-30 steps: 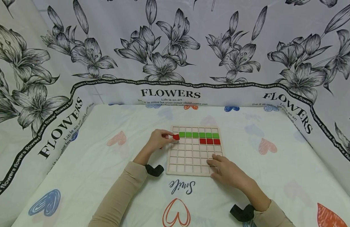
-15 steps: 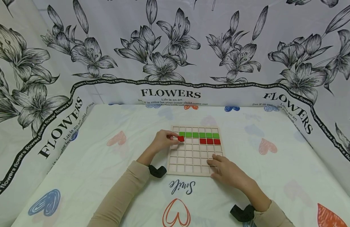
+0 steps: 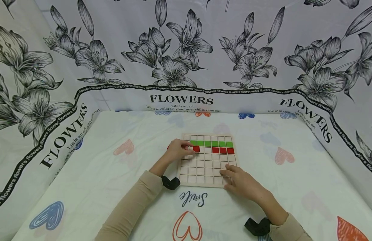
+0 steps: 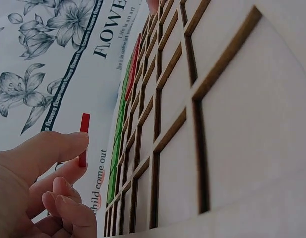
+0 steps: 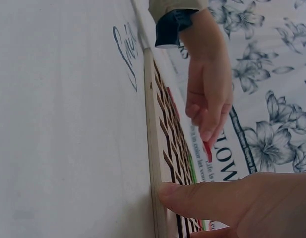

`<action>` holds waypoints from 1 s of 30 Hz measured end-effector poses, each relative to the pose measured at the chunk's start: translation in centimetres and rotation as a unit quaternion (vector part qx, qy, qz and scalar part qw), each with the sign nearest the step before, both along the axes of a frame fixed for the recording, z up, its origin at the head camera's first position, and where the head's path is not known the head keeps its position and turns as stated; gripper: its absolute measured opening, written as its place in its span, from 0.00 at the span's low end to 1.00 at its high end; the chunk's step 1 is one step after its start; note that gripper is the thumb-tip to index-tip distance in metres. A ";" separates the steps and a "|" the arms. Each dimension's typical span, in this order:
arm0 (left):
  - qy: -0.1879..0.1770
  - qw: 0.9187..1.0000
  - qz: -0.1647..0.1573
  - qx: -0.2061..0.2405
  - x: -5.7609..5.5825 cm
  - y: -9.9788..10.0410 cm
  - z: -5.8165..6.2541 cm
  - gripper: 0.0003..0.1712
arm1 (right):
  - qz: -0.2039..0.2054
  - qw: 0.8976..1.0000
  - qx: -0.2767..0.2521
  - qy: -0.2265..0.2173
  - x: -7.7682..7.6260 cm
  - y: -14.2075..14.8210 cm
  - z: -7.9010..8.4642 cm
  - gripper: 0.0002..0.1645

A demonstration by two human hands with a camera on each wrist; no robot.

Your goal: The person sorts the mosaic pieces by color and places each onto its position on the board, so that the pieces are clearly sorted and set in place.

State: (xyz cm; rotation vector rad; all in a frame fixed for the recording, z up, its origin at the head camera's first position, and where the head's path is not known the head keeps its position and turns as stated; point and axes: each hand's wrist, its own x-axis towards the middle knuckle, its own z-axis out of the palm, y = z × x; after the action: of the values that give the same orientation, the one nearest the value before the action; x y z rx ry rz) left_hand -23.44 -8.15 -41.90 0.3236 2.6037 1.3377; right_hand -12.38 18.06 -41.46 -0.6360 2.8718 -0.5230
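In the head view my left hand [image 3: 178, 149] pinches a small red square tile [image 3: 196, 149] between thumb and fingertips. The tile is above the second row of a wooden grid board [image 3: 201, 171], just below the green tiles [image 3: 208, 143]. Seen from the left wrist, the held tile stands on edge, clear of the board, with the other fingers curled beneath. My right hand [image 3: 241, 180] rests on the board's near right corner, its thumb [image 5: 185, 196] against the near side edge and the other fingers over the cells.
Several green tiles fill most of one row, and red tiles [image 3: 223, 150] occupy the right end of the row below. A bit of red [image 3: 168, 147] shows left of the left hand, mostly hidden. Heart-printed white cloth [image 3: 128, 134] surrounds the board; a flower-printed curtain [image 3: 180, 50] hangs behind.
My left hand has carried the red tile rightward, from the board's left edge to over the second row. The right hand and the board have stayed put.
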 end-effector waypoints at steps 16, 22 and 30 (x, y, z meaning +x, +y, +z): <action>0.008 1.000 -0.017 0.015 -0.3 1.3 -0.4 0.15 | -0.004 1.000 0.006 -0.002 0.0 -0.1 0.0 0.29; 0.026 0.999 -0.041 0.025 -0.3 1.4 -0.5 0.15 | -0.002 1.000 0.006 0.000 0.0 0.0 0.0 0.29; 0.020 0.999 -0.033 0.012 -0.7 2.2 -1.0 0.15 | 0.000 1.000 0.005 0.002 0.0 0.0 0.1 0.29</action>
State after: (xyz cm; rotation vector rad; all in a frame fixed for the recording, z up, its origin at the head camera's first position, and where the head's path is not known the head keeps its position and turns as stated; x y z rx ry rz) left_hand -24.09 -5.98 -42.86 0.4396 2.5876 1.3540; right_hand -12.36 18.04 -41.39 -0.6374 2.8755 -0.5078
